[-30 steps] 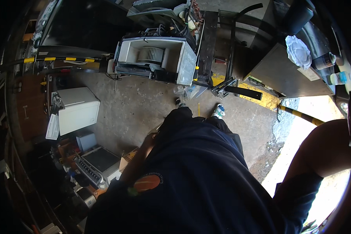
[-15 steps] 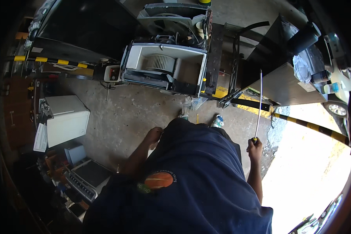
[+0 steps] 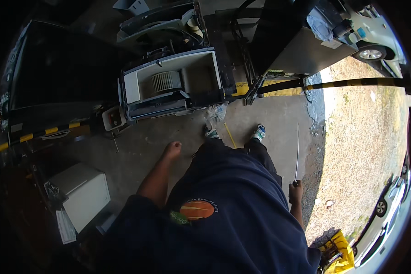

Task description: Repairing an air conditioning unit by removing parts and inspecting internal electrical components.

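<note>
So my right hand [image 3: 296,192] is wrapped around the dark handle of a long thin-shafted tool [image 3: 297,153], which is out on my right with its metal shaft pointing to the far side, over the concrete floor [image 3: 278,114]. My left hand [image 3: 172,150] is curled into a loose fist out in front; can't tell if anything's tucked inside. Far ahead there's an opened-up appliance casing [image 3: 132,88] with a pale ribbed fan wheel [image 3: 166,82] in it, well apart from both hands. White boxy appliance [image 3: 87,206] on the left, sunlit gravel [image 3: 351,150] off to the right.
</note>
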### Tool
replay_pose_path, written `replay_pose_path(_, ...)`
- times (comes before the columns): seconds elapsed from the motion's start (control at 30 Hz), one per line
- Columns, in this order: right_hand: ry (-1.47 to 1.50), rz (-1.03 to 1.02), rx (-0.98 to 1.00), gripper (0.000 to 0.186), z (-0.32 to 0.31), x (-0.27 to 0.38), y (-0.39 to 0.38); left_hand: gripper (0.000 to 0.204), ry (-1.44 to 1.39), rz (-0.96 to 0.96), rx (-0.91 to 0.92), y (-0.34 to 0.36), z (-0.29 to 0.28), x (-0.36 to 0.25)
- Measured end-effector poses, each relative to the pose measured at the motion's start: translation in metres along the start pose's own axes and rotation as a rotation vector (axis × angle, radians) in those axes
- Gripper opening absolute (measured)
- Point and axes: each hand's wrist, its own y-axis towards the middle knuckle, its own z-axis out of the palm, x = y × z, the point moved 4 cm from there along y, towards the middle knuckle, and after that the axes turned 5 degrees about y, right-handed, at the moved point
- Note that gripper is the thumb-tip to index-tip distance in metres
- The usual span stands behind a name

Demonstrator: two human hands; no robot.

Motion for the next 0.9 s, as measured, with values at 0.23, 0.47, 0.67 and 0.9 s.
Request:
replay_pose_path(0.23, 0.224, 0.529, 0.204, 0.024, -0.016, -0.027, -0.013, 0.027, -0.145, 0.155, 0.091, 0.018, 0.06, -0.052)
replay_pose_path(0.47, 0.323, 0.395, 0.238, 0.029, -0.046, -0.171, 0.004, 0.029, 0.085, 0.182, 0.088, -0.041, 0.159, -0.12)
replay_pose_path(0.67, 0.594, 0.94, 0.259, 0.029, -0.081, -0.316, -0.024, 0.031, 0.324, 0.203, 0.087, -0.117, 0.205, -0.181)
replay_pose_path(0.9, 0.682, 1.097, 0.271, 0.029, -0.092, -0.38, -0.025, 0.033, 0.419, 0.192, -0.022, -0.155, 0.206, -0.221)
